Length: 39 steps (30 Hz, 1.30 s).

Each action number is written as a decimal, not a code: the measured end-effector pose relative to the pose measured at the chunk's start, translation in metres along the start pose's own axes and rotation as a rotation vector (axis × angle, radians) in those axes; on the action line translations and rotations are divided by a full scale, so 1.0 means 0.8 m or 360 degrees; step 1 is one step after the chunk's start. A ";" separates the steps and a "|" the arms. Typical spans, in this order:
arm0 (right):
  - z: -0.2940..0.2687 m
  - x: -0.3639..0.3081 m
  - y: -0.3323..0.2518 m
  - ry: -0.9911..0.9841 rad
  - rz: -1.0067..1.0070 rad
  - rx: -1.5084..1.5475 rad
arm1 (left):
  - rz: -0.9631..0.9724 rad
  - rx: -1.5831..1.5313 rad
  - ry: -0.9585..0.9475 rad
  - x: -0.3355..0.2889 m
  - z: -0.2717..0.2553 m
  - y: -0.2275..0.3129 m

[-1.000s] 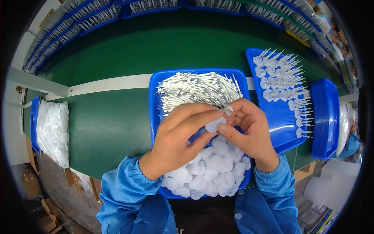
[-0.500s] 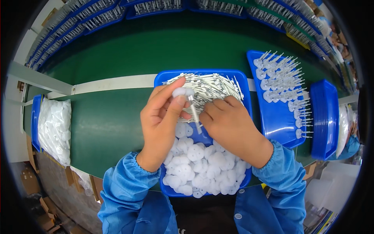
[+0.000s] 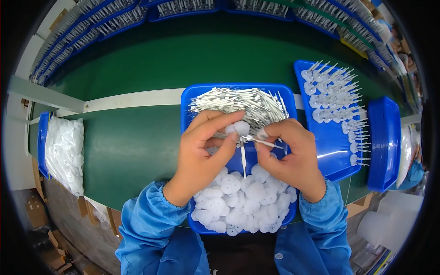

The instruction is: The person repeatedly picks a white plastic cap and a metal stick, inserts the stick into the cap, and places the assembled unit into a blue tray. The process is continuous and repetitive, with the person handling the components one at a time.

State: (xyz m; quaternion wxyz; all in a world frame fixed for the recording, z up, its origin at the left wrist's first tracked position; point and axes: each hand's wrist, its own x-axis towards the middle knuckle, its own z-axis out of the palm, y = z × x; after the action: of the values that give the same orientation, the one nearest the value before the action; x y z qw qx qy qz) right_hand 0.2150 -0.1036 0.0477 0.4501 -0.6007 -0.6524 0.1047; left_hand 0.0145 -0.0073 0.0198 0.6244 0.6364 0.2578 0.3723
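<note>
Between thumb and fingertips, my left hand [image 3: 195, 153] pinches a small white translucent disc [image 3: 241, 128]; a second one seems to lie against it. A thin white rod with a metallic part [image 3: 243, 160] points down from the disc. My right hand [image 3: 295, 158] is closed on another slim white rod [image 3: 270, 143], whose end meets the disc. Whether it has entered a hole cannot be made out. Both hands are above a blue tray [image 3: 185, 105]. Many loose white rods [image 3: 238, 103] fill its far part, and white discs with small holes [image 3: 243, 201] are heaped in its near part.
At the right, a second blue tray [image 3: 327, 153] carries rows of discs with rods standing in them [image 3: 332, 96]. Stacked blue trays [image 3: 384, 142] stand beyond it. A clear bag of white parts [image 3: 65, 153] lies at the left. Filled trays [image 3: 183, 8] line the green table's [image 3: 133, 142] far edge.
My right hand has come up from the rod pile with a rod and turned toward the disc. My left hand has moved right and slightly down, with the disc still pinched.
</note>
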 end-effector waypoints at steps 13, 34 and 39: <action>-0.001 -0.007 0.002 0.0047 0.0009 -0.0006 | -0.0023 -0.0093 0.0028 0.002 -0.001 0.000; 0.007 -0.018 -0.007 0.0049 0.0268 -0.0013 | 0.0263 0.0324 0.0057 0.002 0.000 -0.004; 0.013 -0.012 -0.004 0.0020 0.0348 -0.0011 | 0.0193 0.0301 0.0019 0.002 0.004 -0.001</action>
State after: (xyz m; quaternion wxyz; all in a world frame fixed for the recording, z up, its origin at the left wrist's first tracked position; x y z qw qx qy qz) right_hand 0.2039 -0.1089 0.0393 0.4379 -0.6705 -0.5805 0.1473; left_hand 0.0178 -0.0075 0.0197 0.5362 0.7049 0.2564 0.3871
